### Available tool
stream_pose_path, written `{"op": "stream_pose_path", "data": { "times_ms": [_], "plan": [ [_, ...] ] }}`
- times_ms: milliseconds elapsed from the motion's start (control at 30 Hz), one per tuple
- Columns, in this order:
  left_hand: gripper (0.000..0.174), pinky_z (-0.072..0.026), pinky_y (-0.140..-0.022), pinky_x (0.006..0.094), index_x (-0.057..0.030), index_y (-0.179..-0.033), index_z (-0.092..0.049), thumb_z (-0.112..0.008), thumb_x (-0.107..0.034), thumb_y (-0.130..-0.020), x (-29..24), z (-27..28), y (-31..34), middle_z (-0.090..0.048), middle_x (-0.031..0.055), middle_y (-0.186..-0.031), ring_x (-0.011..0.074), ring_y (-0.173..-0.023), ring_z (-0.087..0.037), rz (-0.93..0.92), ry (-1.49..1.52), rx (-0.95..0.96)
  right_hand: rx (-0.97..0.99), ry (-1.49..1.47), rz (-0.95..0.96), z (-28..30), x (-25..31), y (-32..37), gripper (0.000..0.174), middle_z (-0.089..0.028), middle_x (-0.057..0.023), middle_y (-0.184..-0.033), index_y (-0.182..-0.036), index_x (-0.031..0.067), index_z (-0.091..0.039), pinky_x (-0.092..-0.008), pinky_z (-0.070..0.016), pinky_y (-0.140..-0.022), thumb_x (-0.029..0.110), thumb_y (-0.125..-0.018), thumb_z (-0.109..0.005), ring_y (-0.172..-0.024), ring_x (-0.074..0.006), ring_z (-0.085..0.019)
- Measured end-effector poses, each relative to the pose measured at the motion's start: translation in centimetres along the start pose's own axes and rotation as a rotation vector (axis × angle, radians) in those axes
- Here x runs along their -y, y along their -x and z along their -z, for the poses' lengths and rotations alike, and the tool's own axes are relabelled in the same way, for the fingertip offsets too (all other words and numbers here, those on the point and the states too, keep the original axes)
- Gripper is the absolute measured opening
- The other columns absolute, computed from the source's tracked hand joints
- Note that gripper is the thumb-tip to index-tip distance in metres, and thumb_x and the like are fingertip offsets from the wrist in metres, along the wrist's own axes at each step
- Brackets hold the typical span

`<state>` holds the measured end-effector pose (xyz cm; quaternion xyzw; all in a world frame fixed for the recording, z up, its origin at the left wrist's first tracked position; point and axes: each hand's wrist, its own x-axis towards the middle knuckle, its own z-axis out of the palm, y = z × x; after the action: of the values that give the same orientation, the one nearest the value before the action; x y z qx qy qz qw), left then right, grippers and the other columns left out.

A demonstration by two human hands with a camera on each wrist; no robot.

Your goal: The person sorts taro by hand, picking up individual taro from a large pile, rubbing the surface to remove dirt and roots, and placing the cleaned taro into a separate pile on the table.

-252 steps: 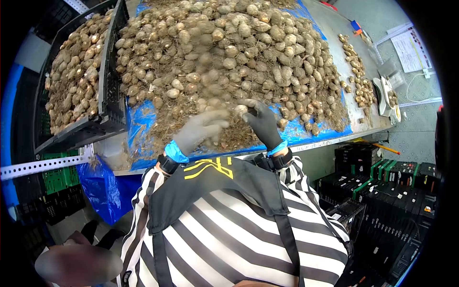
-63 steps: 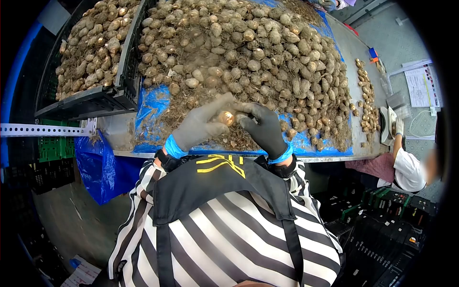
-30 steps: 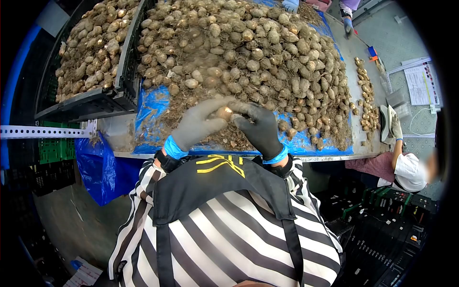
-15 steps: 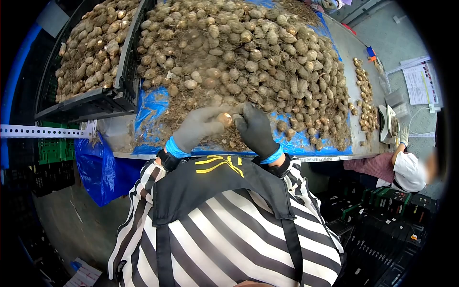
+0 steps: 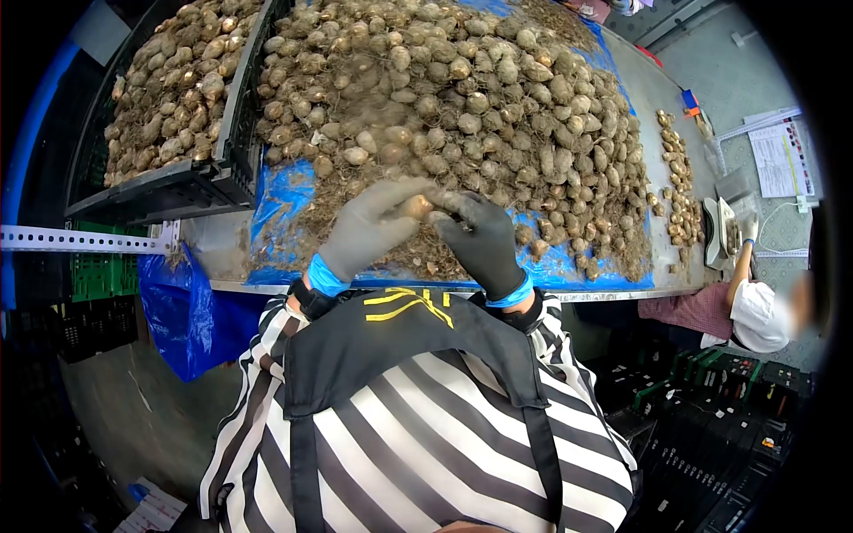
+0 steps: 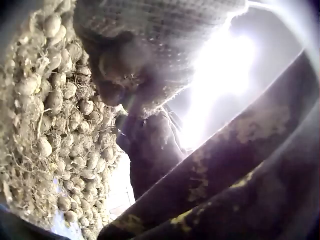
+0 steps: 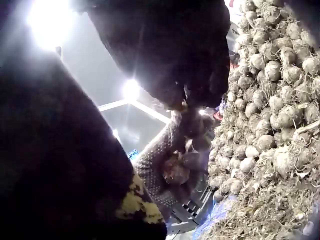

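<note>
My left hand (image 5: 366, 233), in a grey knitted glove, holds a small taro corm (image 5: 416, 207) between thumb and fingers, low over the front of the heap. The corm shows a pale tan patch amid brown skin. From the other side my right hand (image 5: 484, 244), in a dark glove, pinches at the corm's edge with thumb and fingertips. In the right wrist view the corm (image 7: 176, 171) sits in the left glove (image 7: 150, 162), under the dark right fingers. Shadow dims the corm (image 6: 122, 65) in the left wrist view.
A big heap of taro corms (image 5: 498, 107) with loose roots lies on blue plastic sheeting (image 5: 289, 191). At left stands a black crate (image 5: 191, 186) full of corms. A row of smaller corms (image 5: 680, 182) and a scale (image 5: 718, 231) are at right, near another person (image 5: 755, 315).
The corm stays in the left hand and turns slightly. My right fingers moved off it half a second ago and are back at its edge. The person at right reaches toward the scale.
</note>
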<state>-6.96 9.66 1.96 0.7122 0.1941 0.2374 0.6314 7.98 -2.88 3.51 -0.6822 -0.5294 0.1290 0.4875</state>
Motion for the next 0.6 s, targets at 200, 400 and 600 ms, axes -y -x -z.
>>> {"op": "stream_pose_path", "data": {
  "times_ms": [200, 400, 600],
  "plan": [
    [0.048, -0.0482, -0.089, 0.0298, -0.0045, -0.121, -0.066, -0.067, -0.001, -0.073, -0.8, 0.4, 0.2, -0.065, 0.0099, -0.112, 0.0205, -0.102, -0.062, -0.138, -0.295, -0.039, -0.07, 0.155, 0.046, -1.4, -0.4, 0.1, 0.016, -0.067, -0.0106, -0.081, -0.091, 0.009, -0.069, -0.0371, -0.0518, -0.061, 0.011, -0.075, -0.073, -0.07, -0.0293, -0.066],
    [0.044, -0.0506, -0.08, 0.0285, -0.0087, -0.118, -0.067, -0.07, -0.005, -0.074, 0.5, 0.3, 0.2, -0.064, 0.0096, -0.108, 0.0187, -0.095, -0.062, -0.069, -0.264, -0.15, 0.239, 0.13, -0.054, -1.9, -1.0, 0.9, 0.012, -0.063, -0.0102, -0.077, -0.087, 0.0108, -0.065, -0.0381, -0.0504, -0.062, 0.016, -0.078, -0.071, -0.07, -0.0292, -0.064],
    [0.044, -0.0514, -0.084, 0.0305, -0.0074, -0.115, -0.066, -0.072, -0.003, -0.072, 1.1, 0.2, -0.2, -0.064, 0.0084, -0.114, 0.0194, -0.103, -0.062, -0.13, -0.203, -0.2, 0.188, 0.126, -0.099, -0.6, -1.2, 0.8, 0.013, -0.067, -0.0105, -0.083, -0.092, 0.01, -0.07, -0.0373, -0.0519, -0.065, 0.014, -0.08, -0.071, -0.075, -0.0291, -0.066]
  ]
}}
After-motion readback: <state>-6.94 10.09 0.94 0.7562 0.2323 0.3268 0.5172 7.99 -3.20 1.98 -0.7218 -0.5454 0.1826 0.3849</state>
